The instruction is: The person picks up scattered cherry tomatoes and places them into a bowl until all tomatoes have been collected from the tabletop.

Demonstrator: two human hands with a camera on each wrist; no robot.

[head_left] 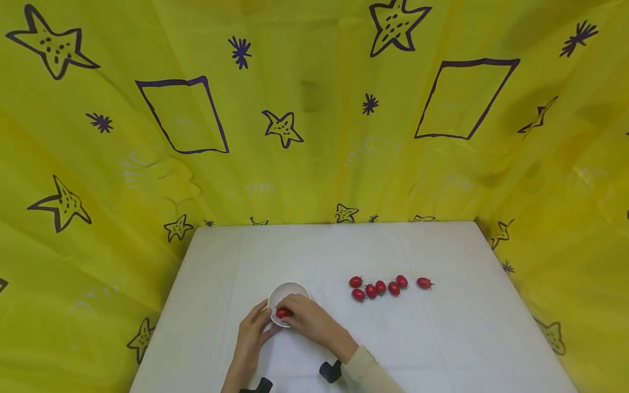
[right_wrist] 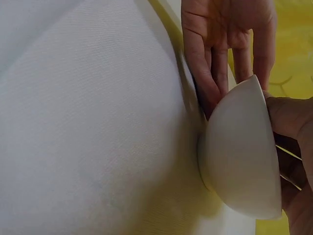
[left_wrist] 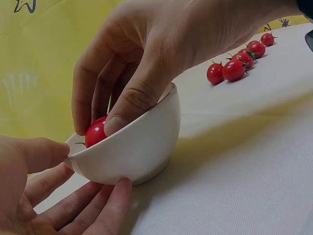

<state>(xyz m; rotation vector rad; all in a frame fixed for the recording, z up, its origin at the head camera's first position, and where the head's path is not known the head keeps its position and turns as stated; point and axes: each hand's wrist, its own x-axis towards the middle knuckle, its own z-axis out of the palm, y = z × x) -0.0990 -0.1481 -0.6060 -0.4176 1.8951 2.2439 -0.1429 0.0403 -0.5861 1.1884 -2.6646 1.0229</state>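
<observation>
A small white bowl (head_left: 291, 287) stands on the table, left of the middle. My left hand (head_left: 250, 335) holds its near left side, with the thumb on the rim and other fingers low against the outer wall, as the left wrist view shows. From the right, my right hand (head_left: 314, 321) reaches over the rim into the bowl. Between its thumb and fingers it pinches a red cherry tomato (left_wrist: 96, 132), partly hidden by the thumb, with a bit of green stem. In the right wrist view the outside of the bowl (right_wrist: 242, 156) hides the tomato.
Several more cherry tomatoes (head_left: 371, 291) lie grouped right of the bowl, and a single cherry tomato (head_left: 424, 283) lies further right. A white cloth covers the table (head_left: 467, 327). Yellow curtains (head_left: 314, 164) with drawn stars enclose the back and both sides.
</observation>
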